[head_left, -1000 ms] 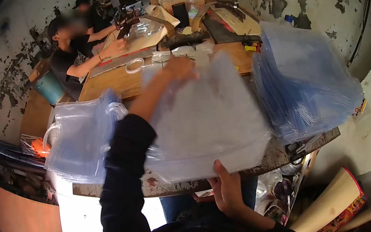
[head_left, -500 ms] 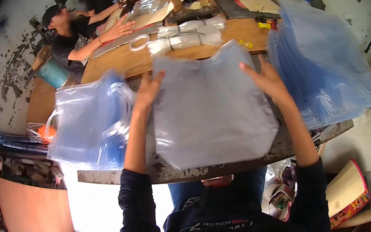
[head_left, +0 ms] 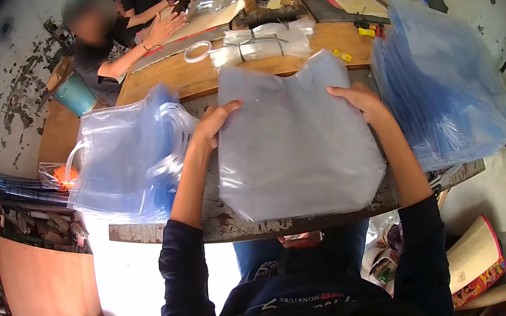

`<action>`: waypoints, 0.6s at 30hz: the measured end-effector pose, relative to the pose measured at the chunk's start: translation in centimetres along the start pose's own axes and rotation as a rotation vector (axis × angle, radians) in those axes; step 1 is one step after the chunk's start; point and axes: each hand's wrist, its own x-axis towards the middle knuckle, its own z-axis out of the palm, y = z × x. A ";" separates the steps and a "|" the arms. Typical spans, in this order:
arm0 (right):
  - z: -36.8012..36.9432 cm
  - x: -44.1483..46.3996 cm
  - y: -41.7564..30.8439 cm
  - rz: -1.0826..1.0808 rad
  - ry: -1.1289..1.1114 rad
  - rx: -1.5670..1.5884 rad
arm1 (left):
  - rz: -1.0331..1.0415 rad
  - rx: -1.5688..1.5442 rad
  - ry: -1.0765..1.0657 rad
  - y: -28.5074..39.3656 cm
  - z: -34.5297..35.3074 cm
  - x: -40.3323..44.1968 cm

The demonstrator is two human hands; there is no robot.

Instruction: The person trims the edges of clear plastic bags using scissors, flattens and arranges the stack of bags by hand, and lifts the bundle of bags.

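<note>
A clear, milky plastic bag (head_left: 299,155) lies in front of me, its lower part over the table's near edge. My left hand (head_left: 214,123) grips its left edge, thumb on top and the other fingers partly hidden. At the upper right edge, my right hand (head_left: 367,103) holds the bag, with the thumb lying over it and the fingers curled behind. Left of my left forearm stands a pile of clear plastic bags with handles (head_left: 113,161). To the right of my right hand rises a tall stack of bluish clear plastic pieces (head_left: 443,94).
Tied bundles of clear plastic strips (head_left: 262,43), a white ring-shaped coil (head_left: 198,51) and a small yellow item (head_left: 343,55) lie on the table (head_left: 159,90) beyond the bag. A co-worker's hand (head_left: 166,28) is at the far left side. Another person sits behind.
My right hand, spread at the bag's edge before, has closed around it. My left hand now grips the left edge a little lower. The bag has shifted slightly in view.
</note>
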 end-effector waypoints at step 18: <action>-3.2 -11.6 -8.6 -0.992 0.250 0.361 | 1.056 -0.180 -0.004 11.0 -0.7 -5.7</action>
